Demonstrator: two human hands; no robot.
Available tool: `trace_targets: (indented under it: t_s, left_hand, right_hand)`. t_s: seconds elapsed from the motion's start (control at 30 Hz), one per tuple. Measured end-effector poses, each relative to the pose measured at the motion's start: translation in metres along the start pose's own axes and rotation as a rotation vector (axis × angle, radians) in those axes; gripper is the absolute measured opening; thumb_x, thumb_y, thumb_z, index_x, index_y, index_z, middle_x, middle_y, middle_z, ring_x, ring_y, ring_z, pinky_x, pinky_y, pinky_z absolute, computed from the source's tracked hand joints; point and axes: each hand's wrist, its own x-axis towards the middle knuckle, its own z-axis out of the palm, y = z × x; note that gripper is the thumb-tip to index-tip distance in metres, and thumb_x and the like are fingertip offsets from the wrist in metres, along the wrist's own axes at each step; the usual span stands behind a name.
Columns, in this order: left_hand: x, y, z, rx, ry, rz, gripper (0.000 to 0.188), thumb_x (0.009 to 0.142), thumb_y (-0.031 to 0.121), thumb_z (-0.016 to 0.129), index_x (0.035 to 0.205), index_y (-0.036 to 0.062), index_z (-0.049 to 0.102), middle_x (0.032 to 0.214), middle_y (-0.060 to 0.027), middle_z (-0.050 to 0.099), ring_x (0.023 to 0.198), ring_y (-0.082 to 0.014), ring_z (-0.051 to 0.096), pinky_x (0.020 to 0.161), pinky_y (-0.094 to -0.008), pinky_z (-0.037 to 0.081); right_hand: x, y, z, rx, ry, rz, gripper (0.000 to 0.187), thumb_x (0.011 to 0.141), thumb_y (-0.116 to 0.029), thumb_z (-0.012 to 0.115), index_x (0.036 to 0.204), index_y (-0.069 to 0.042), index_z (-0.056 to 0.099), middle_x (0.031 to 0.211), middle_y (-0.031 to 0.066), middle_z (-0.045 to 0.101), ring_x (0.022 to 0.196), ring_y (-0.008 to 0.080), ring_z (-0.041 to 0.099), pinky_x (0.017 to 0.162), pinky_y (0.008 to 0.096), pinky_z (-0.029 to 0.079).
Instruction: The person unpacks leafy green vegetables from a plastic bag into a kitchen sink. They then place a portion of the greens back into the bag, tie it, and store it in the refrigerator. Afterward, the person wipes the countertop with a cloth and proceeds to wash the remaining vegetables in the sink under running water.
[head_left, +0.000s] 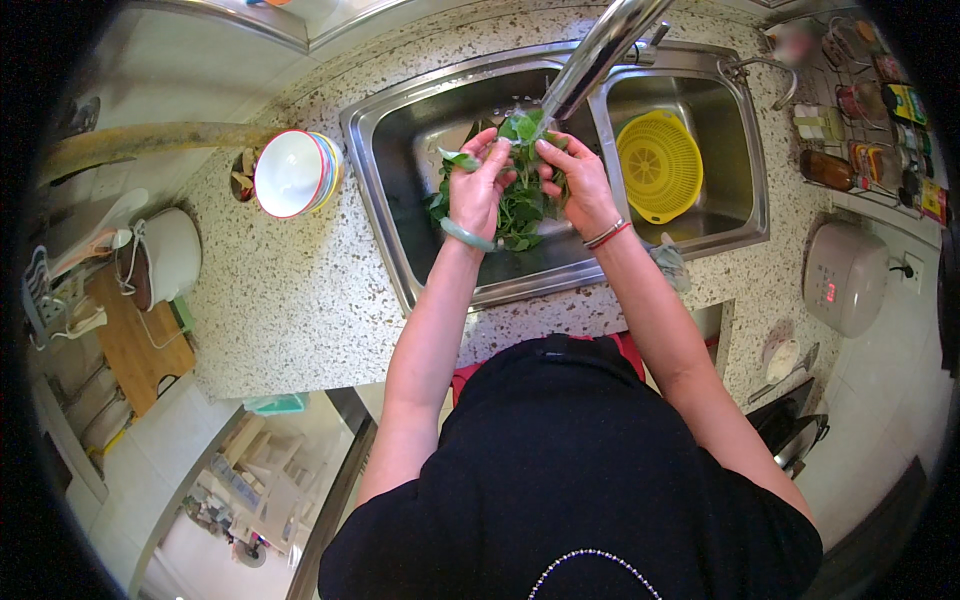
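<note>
Leafy greens [520, 212] with thin stems lie bunched in the left basin of a steel sink [392, 215]. My left hand [480, 190] has its fingers closed on some of the greens, and a leaf sticks out beside its thumb. Close to it, my right hand [580, 185] pinches stems and leaves from the other side. Between the two hands, the leaves sit right under the spout of a chrome faucet [590, 70], where water seems to run. Parts of the fingertips are hidden by leaves.
A yellow colander [660, 165] stands tilted in the right basin. Stacked bowls [292, 173] are on the speckled counter [270, 300] at left. A grey cloth [668, 262] lies by the sink's front edge. At right are a rice cooker [845, 278] and a bottle rack [865, 150].
</note>
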Motion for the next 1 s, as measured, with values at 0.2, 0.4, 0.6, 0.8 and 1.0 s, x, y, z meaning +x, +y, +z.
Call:
trace_targets:
  t_s: [0.2, 0.4, 0.6, 0.8, 1.0]
  left_hand:
    - [-0.006, -0.001, -0.002, 0.286, -0.112, -0.163, 0.024, 0.084, 0.025, 0.069, 0.103, 0.0117, 0.063, 0.087, 0.0041, 0.061, 0.074, -0.0055, 0.055, 0.063, -0.023, 0.049]
    - [-0.007, 0.006, 0.004, 0.368, -0.115, -0.122, 0.023, 0.086, 0.022, 0.067, 0.104, 0.0085, 0.061, 0.093, -0.0029, 0.065, 0.066, -0.0071, 0.058, 0.057, -0.021, 0.05]
    - [-0.003, 0.0, -0.005, 0.196, -0.205, -0.077, 0.033, 0.087, 0.012, 0.064, 0.118, 0.0032, 0.054, 0.099, -0.0078, 0.064, 0.072, -0.0119, 0.061, 0.067, -0.0258, 0.055]
    - [0.0, -0.001, -0.014, 0.104, -0.15, -0.114, 0.036, 0.085, 0.01, 0.067, 0.118, 0.0052, 0.055, 0.098, -0.006, 0.062, 0.081, -0.0133, 0.062, 0.07, -0.0265, 0.054]
    - [0.006, -0.006, -0.004, 0.273, -0.12, 0.016, 0.03, 0.084, 0.011, 0.069, 0.112, 0.0062, 0.058, 0.086, -0.0015, 0.066, 0.07, -0.0094, 0.061, 0.06, -0.0227, 0.052]
  right_hand:
    - [0.005, 0.0, -0.009, 0.191, -0.105, 0.076, 0.015, 0.087, -0.016, 0.065, 0.096, -0.006, 0.057, 0.078, -0.0017, 0.056, 0.06, 0.0058, 0.049, 0.044, 0.0192, 0.034]
    - [-0.004, -0.01, 0.0, 0.003, -0.074, 0.182, 0.021, 0.087, -0.029, 0.065, 0.094, -0.011, 0.058, 0.08, -0.0026, 0.056, 0.059, 0.0044, 0.046, 0.044, 0.0182, 0.033]
    - [0.007, -0.005, -0.006, 0.059, -0.056, 0.107, 0.012, 0.089, -0.016, 0.059, 0.098, -0.008, 0.056, 0.082, 0.0004, 0.057, 0.061, 0.0068, 0.048, 0.045, 0.0204, 0.033]
    - [0.002, -0.006, -0.01, 0.14, -0.106, 0.119, 0.015, 0.09, -0.008, 0.05, 0.104, -0.003, 0.055, 0.084, 0.0041, 0.06, 0.063, 0.0092, 0.05, 0.046, 0.0203, 0.034]
    - [-0.006, -0.013, 0.003, 0.014, -0.14, 0.172, 0.016, 0.088, -0.015, 0.059, 0.101, -0.006, 0.056, 0.081, 0.0003, 0.058, 0.061, 0.0068, 0.049, 0.046, 0.0186, 0.035]
